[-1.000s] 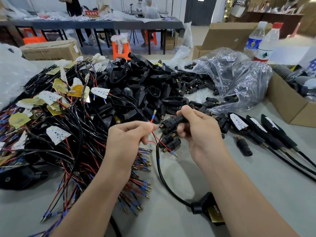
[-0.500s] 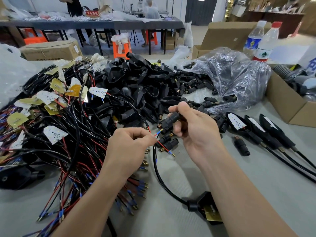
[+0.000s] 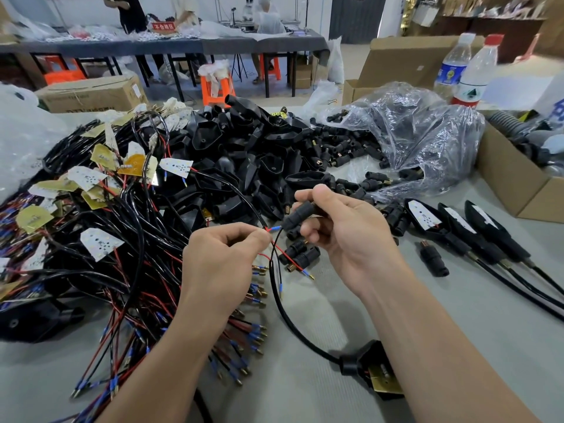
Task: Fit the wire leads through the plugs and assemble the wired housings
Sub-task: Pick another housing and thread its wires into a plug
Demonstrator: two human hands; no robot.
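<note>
The right hand (image 3: 341, 230) holds a small black ribbed plastic plug (image 3: 297, 215) clear of the grey table (image 3: 305, 398), its grip wrapped round the body so the open end faces the left hand (image 3: 225, 257). The left grip is narrow and pinches a thin red wire lead with a blue-sleeved tip (image 3: 274, 229) just behind that tip, probably to keep it stiff for aiming. The tip sits at the plug's mouth; whether it has entered I cannot tell. A thick black cable (image 3: 283, 315) loops below the plug to a black plastic housing with a brass-coloured board (image 3: 377, 372). Spare black plugs (image 3: 302, 253) lie just under the plug, within reach.
</note>
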